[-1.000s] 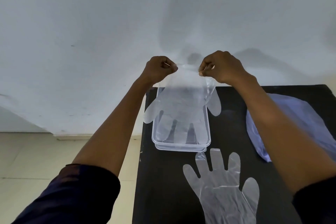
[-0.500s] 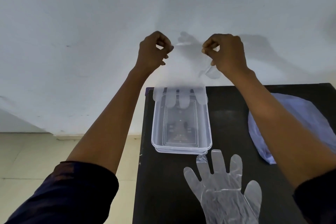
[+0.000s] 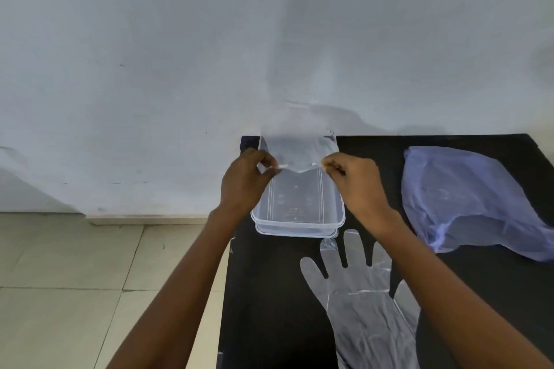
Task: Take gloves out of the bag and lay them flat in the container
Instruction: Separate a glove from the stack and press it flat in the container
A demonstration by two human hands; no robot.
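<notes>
A thin clear plastic glove (image 3: pixel 299 148) is stretched between my two hands over the far half of a clear rectangular container (image 3: pixel 332 213) on the black table (image 3: pixel 269 293). My left hand (image 3: pixel 245 180) pinches its cuff edge on the left, my right hand (image 3: pixel 356 180) pinches it on the right. The glove's far part reaches past the container's far rim towards the wall, blurred. A second clear glove (image 3: pixel 359 293) lies flat on the table just in front of the container, fingers pointing at it. The pale blue bag (image 3: pixel 467 201) lies crumpled at the right.
The table stands against a white wall (image 3: pixel 209 54). Its left edge drops to a tiled floor (image 3: pixel 75 278). The container sits near the table's far left corner.
Both hands have come down from up in front of the wall to just above the container, bringing the glove with them. The glove on the table and the bag have not moved.
</notes>
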